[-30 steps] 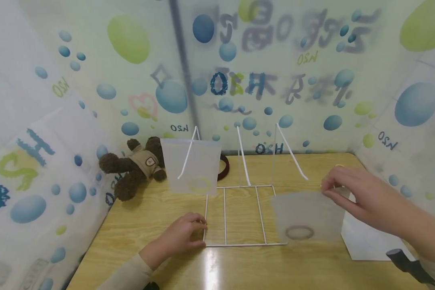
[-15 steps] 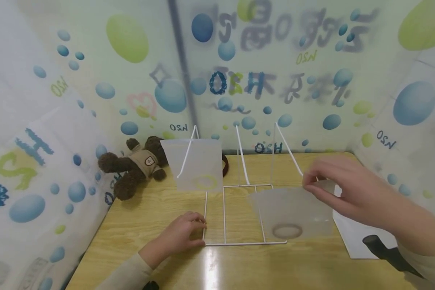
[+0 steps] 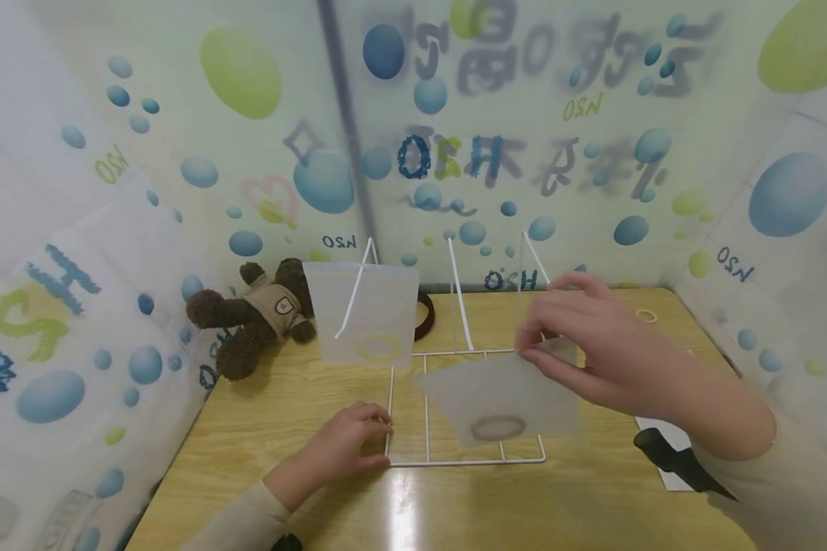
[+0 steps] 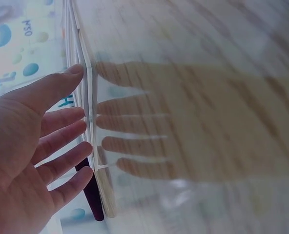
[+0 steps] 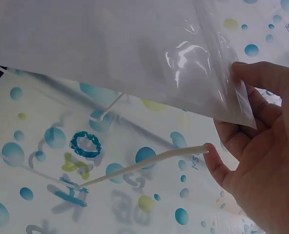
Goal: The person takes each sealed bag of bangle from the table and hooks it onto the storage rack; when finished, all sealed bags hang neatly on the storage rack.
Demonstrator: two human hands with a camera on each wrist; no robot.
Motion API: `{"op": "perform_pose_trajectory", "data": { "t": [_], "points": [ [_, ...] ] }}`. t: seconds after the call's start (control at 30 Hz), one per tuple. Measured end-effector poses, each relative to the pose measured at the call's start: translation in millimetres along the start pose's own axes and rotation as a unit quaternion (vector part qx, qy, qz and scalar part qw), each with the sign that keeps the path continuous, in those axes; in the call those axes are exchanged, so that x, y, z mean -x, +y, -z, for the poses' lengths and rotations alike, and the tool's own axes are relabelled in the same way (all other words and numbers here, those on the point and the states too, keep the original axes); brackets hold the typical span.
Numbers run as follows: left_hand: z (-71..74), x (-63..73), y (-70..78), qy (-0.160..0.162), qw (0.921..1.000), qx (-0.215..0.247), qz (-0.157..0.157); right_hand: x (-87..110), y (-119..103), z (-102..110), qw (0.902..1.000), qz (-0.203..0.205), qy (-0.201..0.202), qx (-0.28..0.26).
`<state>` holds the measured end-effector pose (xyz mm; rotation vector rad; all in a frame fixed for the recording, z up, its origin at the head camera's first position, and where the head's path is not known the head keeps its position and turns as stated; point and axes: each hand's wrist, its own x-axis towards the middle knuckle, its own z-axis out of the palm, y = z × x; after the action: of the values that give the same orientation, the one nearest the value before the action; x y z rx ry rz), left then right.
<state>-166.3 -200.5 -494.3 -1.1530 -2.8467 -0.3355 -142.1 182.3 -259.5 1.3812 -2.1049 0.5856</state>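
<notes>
My right hand (image 3: pixel 593 344) pinches the top edge of a translucent plastic bag (image 3: pixel 489 386) with a dark ring-shaped thing (image 3: pixel 498 438) in it. This bag hangs over the right part of a white wire rack (image 3: pixel 465 464). In the right wrist view, the little finger appears at the tip of one rack prong (image 5: pixel 149 162). My left hand (image 3: pixel 344 442) touches the left side of the rack's base with fingers fairly straight, as the left wrist view also shows. Another translucent bag (image 3: pixel 344 298) hangs on the left prong, a yellow ring (image 3: pixel 379 360) showing through it.
A brown teddy bear (image 3: pixel 265 310) lies at the back left of the wooden table (image 3: pixel 303 505). Behind the rack is a dark brown ring (image 3: pixel 425 317). A small yellow ring (image 3: pixel 646 315) and a white sheet (image 3: pixel 677 480) lie on the right. Patterned curtains (image 3: pixel 565 184) enclose the table.
My right hand has moved left with the bag, from beside the rack to over its right part. The left hand stays at the rack's base.
</notes>
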Motion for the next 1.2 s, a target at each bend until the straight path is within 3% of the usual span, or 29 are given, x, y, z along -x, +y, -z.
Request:
{"op": "perform_pose_trajectory", "data": {
  "t": [0.2, 0.57, 0.9, 1.2],
  "points": [
    [0.3, -0.9, 0.5, -0.001, 1.0, 0.0, 0.0, -6.5, 6, -9, 0.9999, 0.007, -0.004, -0.009],
    [-1.1, -0.9, -0.8, 0.005, 1.0, 0.003, -0.002, -9.3, 13, -16, 0.9992, -0.017, -0.033, -0.015],
    [-1.8, -0.5, -0.7, 0.006, 1.0, -0.001, -0.003, -16.6, 20, -21, 0.9993, -0.019, -0.03, -0.013],
    [-1.1, -0.4, 1.0, -0.002, 1.0, -0.002, 0.005, -23.1, 32, -22, 0.9945, -0.062, -0.079, -0.029]
  ]
}}
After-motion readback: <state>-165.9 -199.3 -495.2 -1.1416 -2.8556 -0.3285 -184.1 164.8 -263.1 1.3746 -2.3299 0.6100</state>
